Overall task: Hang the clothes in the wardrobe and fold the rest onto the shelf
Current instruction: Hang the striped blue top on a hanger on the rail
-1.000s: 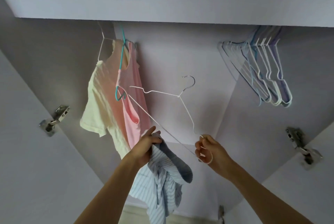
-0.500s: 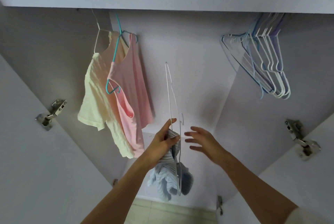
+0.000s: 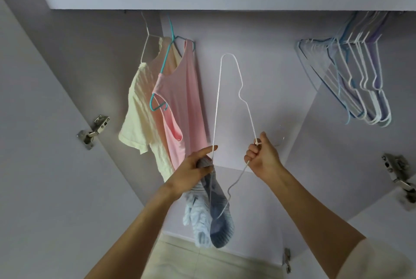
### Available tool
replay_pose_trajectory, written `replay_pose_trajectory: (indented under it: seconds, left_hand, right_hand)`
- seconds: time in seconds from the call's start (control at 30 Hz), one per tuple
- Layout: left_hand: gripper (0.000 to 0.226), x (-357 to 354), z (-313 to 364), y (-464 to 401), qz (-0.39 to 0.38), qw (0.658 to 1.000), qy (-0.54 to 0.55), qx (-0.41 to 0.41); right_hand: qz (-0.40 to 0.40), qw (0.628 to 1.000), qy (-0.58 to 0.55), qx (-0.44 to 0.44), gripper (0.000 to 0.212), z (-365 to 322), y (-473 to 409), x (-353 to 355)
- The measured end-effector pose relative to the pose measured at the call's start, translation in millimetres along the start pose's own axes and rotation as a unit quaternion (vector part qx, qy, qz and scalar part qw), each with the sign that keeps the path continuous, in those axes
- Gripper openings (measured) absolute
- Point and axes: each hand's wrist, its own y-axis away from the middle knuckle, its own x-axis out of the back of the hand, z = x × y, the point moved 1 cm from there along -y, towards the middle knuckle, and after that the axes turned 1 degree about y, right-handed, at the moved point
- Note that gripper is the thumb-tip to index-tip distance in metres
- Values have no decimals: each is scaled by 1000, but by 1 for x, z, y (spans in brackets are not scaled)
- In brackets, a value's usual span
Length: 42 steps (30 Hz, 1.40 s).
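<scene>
Thin coated-wire hanger (image 3: 227, 89); soft striped cloth shirt (image 3: 216, 218).

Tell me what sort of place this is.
Most likely the inside of a home wardrobe: two tops hang on hangers at the left, spare hangers bunch at the right, and door hinges flank the opening.

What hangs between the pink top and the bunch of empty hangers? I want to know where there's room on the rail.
In the head view, nothing hangs between the pink top and the empty hangers; only the white hanger, held in both hands, crosses that gap.
</scene>
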Motion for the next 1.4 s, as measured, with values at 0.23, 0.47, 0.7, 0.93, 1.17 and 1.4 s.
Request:
replay_pose_trajectory:
  seconds: [0.23, 0.47, 0.7, 0.93, 1.17, 1.4]
  left_hand:
    - [33, 21, 7, 9, 155, 986, 45, 32]
    - [26, 43, 34, 24, 169, 983, 63, 31]
    - [28, 75, 34, 45, 197, 976, -74, 47]
    - [51, 107, 0, 49, 212, 908, -329, 152]
    - [43, 129, -16, 54, 261, 907, -275, 182]
    - [41, 139, -2, 62, 325, 898, -254, 154]
  right_hand:
    - [35, 998, -8, 55, 35, 39, 14, -8]
    - [56, 960, 178, 207, 32, 49, 20, -21]
    - [69, 870, 350, 339, 30, 39, 20, -25]
    - [58, 789, 427, 437, 28, 23, 23, -42]
    - [73, 709, 503, 488, 25, 25, 24, -64]
    - [13, 618, 527, 584, 30, 34, 35, -82]
